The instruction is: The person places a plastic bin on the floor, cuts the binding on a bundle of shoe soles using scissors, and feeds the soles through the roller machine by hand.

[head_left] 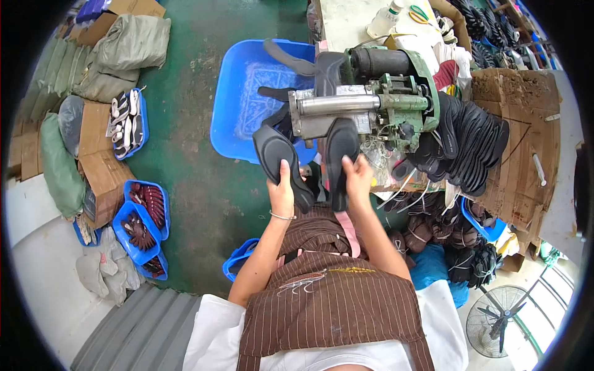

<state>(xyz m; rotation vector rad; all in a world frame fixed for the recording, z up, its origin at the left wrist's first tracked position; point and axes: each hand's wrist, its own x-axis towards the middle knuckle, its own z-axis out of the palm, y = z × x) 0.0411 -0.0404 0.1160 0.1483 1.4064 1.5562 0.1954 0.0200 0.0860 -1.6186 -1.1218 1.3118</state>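
My left hand (282,196) is closed on a black shoe sole (270,151), its thumb on top, held over the near rim of the blue tub (223,123). Another black shoe sole (341,148) is gripped in my right hand (357,178), with its far end up against the front of the roller machine (396,102). Behind the machine's shiny metal roller (340,104), a dark sole (330,69) sticks out at the back. A greyish sole (288,59) slants across the tub's far rim, and several dark soles lie inside the tub.
To the right of the machine, rows of black soles (461,145) stand beside a cardboard sheet (520,123). A bottle (385,20) and scissors (421,16) rest on the table. Blue baskets (139,232) of shoe parts sit on the left floor; a fan (498,320) stands lower right.
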